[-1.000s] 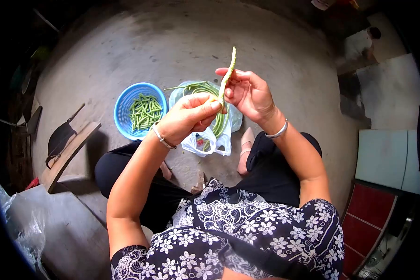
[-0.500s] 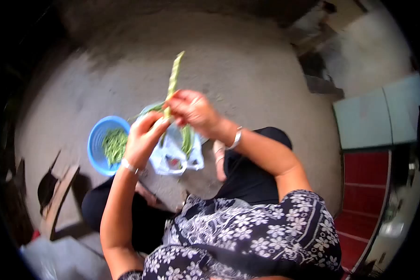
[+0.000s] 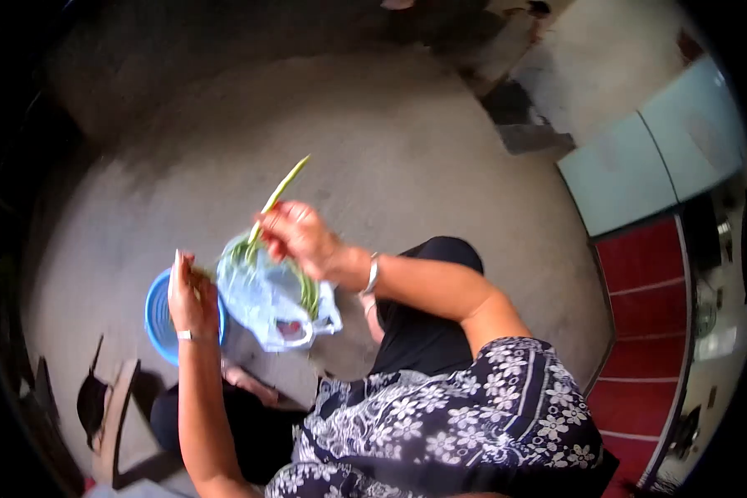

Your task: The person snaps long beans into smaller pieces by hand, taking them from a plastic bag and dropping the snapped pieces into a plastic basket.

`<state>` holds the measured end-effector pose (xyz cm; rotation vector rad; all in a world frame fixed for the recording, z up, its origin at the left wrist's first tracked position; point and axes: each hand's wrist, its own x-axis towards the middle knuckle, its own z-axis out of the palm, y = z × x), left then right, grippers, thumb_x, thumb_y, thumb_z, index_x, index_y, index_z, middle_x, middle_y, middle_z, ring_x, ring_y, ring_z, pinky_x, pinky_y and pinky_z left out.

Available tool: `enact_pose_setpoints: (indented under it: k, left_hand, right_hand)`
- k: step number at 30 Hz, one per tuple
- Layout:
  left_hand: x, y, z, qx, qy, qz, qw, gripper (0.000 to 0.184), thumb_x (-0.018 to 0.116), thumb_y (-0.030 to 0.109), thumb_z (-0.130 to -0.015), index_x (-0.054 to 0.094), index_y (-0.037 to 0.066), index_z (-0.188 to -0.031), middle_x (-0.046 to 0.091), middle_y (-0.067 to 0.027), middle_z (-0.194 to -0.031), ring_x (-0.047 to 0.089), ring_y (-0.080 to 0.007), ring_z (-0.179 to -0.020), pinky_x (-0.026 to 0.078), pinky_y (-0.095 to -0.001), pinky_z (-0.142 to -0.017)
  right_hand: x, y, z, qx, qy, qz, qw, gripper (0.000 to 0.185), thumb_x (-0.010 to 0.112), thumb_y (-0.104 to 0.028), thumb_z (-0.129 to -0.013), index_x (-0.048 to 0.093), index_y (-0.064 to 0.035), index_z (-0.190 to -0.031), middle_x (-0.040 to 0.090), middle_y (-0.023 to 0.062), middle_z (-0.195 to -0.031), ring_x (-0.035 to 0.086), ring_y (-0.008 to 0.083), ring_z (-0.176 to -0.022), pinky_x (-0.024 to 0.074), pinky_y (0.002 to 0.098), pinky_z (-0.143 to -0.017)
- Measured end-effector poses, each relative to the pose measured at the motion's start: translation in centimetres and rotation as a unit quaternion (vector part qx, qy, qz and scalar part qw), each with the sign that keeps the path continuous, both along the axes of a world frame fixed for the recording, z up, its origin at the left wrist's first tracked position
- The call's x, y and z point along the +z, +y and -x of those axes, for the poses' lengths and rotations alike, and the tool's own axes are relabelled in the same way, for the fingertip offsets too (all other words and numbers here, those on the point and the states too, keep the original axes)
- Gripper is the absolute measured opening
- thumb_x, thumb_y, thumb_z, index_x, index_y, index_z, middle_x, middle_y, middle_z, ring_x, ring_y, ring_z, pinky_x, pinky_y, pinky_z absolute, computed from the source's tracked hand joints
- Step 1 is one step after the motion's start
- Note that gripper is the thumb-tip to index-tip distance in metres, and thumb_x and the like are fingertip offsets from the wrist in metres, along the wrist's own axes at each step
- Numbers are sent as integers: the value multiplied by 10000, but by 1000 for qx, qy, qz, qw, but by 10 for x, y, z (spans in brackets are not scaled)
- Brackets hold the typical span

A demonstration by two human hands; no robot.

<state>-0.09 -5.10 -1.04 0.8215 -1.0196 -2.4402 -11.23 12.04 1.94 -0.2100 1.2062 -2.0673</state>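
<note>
My right hand [image 3: 300,238] pinches a long, pale green bean [image 3: 285,184], which slants up and to the right above the plastic bag. My left hand [image 3: 191,300] is over the blue plastic basket [image 3: 159,322], seen edge-on with its fingers stretched upward. Some green shows beside its fingers; I cannot tell whether it touches them. Most of the basket's inside is hidden behind this hand. Below my right hand a pale blue plastic bag [image 3: 254,304] lies open on the floor, with more green beans [image 3: 309,295] in and on it.
A curved wooden piece [image 3: 116,419] stands on the floor at the left, beside a dark object [image 3: 91,404]. To the right are red cabinet fronts [image 3: 642,307] and pale blue-green panels [image 3: 618,184]. My feet and bent knees flank the bag.
My hands have come apart. The left moved left and down to the basket, while the right moved left and down with a bean. The camera view has also shifted.
</note>
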Motion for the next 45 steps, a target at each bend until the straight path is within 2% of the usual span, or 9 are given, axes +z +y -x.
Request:
enact_pose_setpoints:
  k: [3,5,8,16,22,30,35,40,45]
  left_hand:
    - [13,3,5,37,-52,-27,998,187,591,295,-848,541,118,-819,561,-14,-736,547,-131,-630,452,-241,-556]
    - [8,9,2,-86,4,-66,994,190,594,255,-847,539,78,-807,540,-47,-713,540,-140,-619,457,-253,-554]
    - [21,33,-13,-242,5,-23,970,260,603,299,-851,583,44,-900,491,16,-670,466,-83,-535,395,-197,-478]
    - [28,34,-7,-317,32,-14,948,237,611,284,-851,580,50,-840,398,49,-587,362,-45,-465,264,-185,-410]
    - [21,38,-5,-224,22,-29,974,215,596,278,-856,555,76,-796,410,48,-582,355,-45,-452,255,-181,-407]
    - [24,45,-6,-211,-11,38,977,228,587,258,-865,509,109,-712,404,60,-564,343,-36,-444,248,-180,-401]
    - [28,39,-6,-241,25,4,970,216,567,247,-871,549,58,-767,407,51,-561,352,-37,-444,250,-181,-402]
    - [35,35,-13,-284,83,-30,955,226,553,243,-871,558,27,-804,408,31,-561,357,-45,-441,257,-182,-408]
    - [37,32,-15,-316,99,-47,942,245,492,250,-876,521,10,-836,363,32,-554,299,-45,-422,228,-195,-389]
  right_hand:
    - [3,2,8,7,19,-24,999,180,579,-181,-872,530,-63,-745,520,17,-616,460,72,-455,401,220,-400]
    - [7,16,16,72,46,-35,996,189,557,-225,-888,558,-48,-822,527,-4,-671,433,59,-502,351,184,-435]
    - [11,14,-11,115,62,-59,990,217,574,-256,-879,560,-56,-798,531,-10,-654,437,46,-493,344,174,-434]
    - [12,4,-7,161,203,-172,950,227,588,-243,-873,590,-19,-832,582,4,-696,491,47,-544,401,186,-484]
    - [26,5,-35,60,608,-240,755,145,656,-119,-777,601,-11,-856,543,73,-737,540,126,-553,424,249,-484]
    - [17,4,-30,18,747,-193,635,83,577,-26,-761,557,-10,-840,527,123,-752,569,264,-643,473,340,-559]
    - [23,8,-7,-31,721,-241,649,73,571,-58,-784,553,-22,-844,536,121,-758,577,244,-633,475,328,-560]
    - [-1,23,52,-89,532,-357,763,66,531,-58,-815,554,-8,-852,598,87,-735,572,154,-576,476,270,-540]
    - [8,24,39,75,228,-213,947,162,485,-74,-881,565,-32,-1016,593,28,-781,509,69,-567,425,199,-502]
